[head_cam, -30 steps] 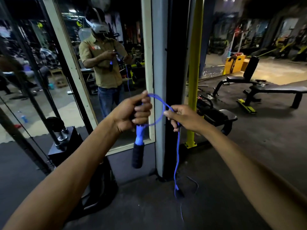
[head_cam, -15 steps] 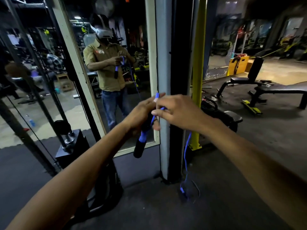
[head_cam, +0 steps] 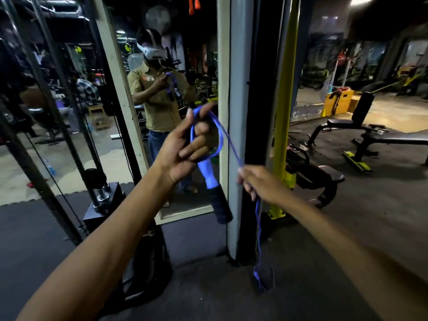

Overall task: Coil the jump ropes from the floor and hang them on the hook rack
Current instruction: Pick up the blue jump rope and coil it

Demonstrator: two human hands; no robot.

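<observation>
Blue jump rope [head_cam: 228,140], held up at chest height between two bare hands in a dim gym. The left hand [head_cam: 183,149] has its fingers curled around the rope's gathered loops and the top of a handle [head_cam: 215,193], which is blue above and black foam below and angles down and to the right out of the fist. One loop of cord [head_cam: 218,137] arcs over the knuckles. From the top of that hand the cord runs down and rightward to the right hand [head_cam: 257,184], whose thumb and fingers pinch it; that hand sits lower and a little apart from the left. Below the pinch the rope hangs straight down to the dark rubber floor [head_cam: 324,262], where its second handle [head_cam: 261,280] lies, small and hard to make out.

Just behind the hands stands a grey pillar [head_cam: 238,66] with a black strip beside it, and right of that a yellow post [head_cam: 286,89]. Left of the pillar a framed mirror [head_cam: 162,31] reflects a person wearing a white headset and a tan shirt, holding the rope. A black cable machine [head_cam: 99,200] stands at the left. Weight benches [head_cam: 361,133] and a yellow box [head_cam: 338,101] sit farther off on the right.
</observation>
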